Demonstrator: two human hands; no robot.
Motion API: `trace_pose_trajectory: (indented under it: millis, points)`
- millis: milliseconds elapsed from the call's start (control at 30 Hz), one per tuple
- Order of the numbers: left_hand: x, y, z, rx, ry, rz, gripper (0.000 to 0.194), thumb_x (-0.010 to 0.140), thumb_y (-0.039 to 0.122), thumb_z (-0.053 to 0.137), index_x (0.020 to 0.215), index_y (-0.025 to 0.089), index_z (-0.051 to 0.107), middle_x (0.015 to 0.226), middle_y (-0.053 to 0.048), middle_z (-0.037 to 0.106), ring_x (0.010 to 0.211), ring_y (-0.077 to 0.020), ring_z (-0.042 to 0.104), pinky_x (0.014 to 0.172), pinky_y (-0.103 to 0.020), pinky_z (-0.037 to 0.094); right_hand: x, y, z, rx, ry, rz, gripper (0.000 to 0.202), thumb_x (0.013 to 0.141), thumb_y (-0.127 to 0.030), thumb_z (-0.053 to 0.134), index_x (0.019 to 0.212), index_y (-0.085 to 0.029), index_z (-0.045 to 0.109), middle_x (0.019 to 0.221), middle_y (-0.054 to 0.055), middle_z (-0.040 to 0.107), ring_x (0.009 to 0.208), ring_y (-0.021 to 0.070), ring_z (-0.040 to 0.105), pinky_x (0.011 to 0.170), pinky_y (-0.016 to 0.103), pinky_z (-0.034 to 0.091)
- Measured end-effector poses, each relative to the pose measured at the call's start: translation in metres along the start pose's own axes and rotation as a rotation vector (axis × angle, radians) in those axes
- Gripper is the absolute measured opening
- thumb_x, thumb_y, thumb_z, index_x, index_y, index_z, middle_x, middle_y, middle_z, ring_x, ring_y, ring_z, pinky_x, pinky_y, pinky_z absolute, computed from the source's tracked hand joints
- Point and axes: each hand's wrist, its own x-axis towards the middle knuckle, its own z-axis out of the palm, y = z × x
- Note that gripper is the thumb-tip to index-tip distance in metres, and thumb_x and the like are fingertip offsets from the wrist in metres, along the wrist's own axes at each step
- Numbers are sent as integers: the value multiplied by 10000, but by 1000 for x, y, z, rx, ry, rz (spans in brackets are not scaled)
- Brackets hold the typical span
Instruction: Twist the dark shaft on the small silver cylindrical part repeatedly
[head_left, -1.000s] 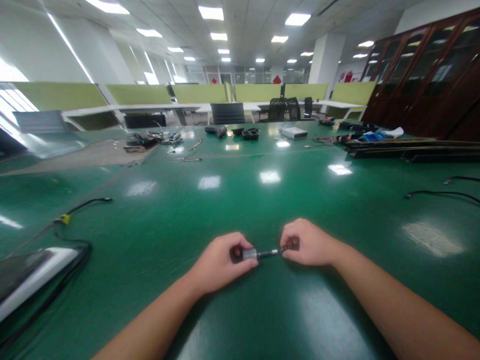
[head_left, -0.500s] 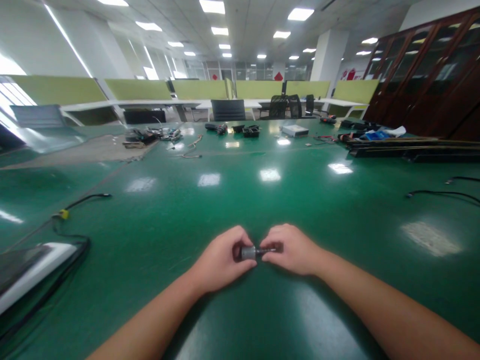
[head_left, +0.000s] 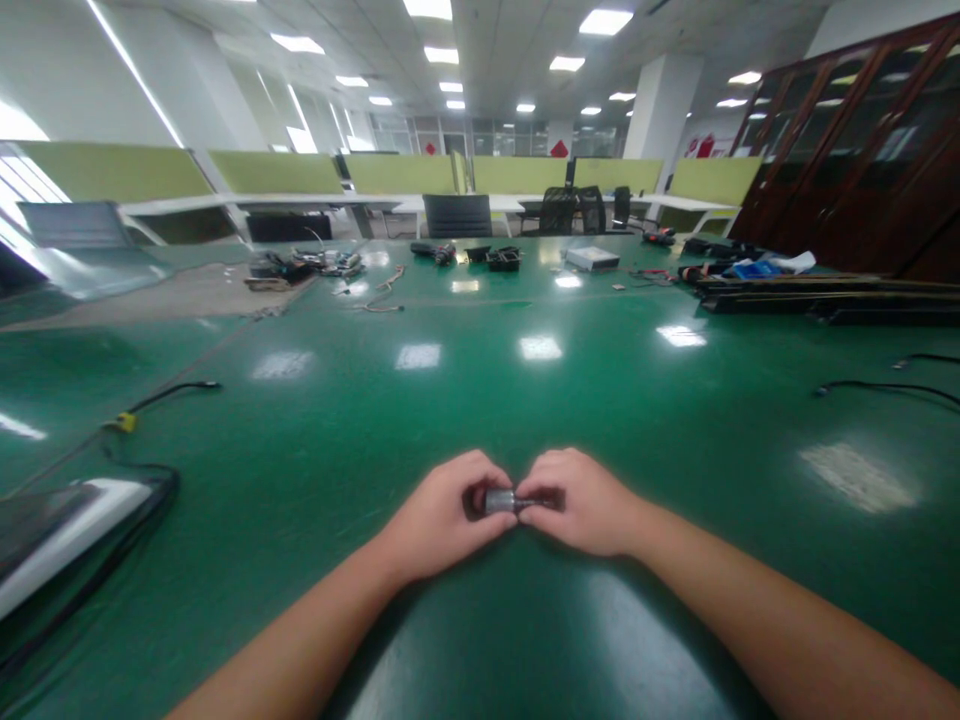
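My left hand is closed round a small grey metal cylinder, gripped between thumb and fingers. From the cylinder's right end a thin dark rod, which looks threaded, runs into my right hand. The thumb and fingers of that hand pinch the rod close to the cylinder. Both hands are low over the green tabletop, their fingertips almost meeting. Whether the cylinder and rod are one piece I cannot tell, since fingers cover part of both.
At the left edge lies a white-edged flat device with a black cable. Black cables lie at the right. Farther back are electronic parts, black trays, a white box and long black bars.
My two hands have come slightly closer together, and the gap between the cylinder and my right fingertips has narrowed. Both grips stay closed.
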Motion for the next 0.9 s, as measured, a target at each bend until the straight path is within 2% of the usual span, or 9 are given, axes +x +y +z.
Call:
trace_pose_trajectory:
  millis: [267, 567, 900]
  points:
    - [-1, 0, 2, -8, -2, -68, 182, 782, 255, 758, 898, 187, 636, 846, -3, 614, 757, -168, 573, 666, -271, 421, -1, -2, -2, -20, -7, 2, 109, 851, -253, 723, 952, -223, 750, 899, 20, 737, 858, 182, 650, 821, 321, 420]
    - [-2, -1, 2, 8, -2, -55, 193, 792, 267, 746, 894, 185, 605, 844, -3, 599, 750, -168, 561, 660, -267, 410, -2, -2, -2, -21, 2, -13, 102, 828, -260, 728, 919, -215, 738, 857, 8, 723, 825, 176, 643, 803, 320, 417]
    - [-2, -1, 2, 14, -6, -68, 197, 784, 260, 746, 901, 184, 607, 850, -10, 605, 758, -177, 571, 674, -277, 423, -3, 2, -5, -11, 5, -72, 185, 756, -263, 761, 929, -206, 729, 855, 13, 735, 833, 194, 658, 811, 333, 427]
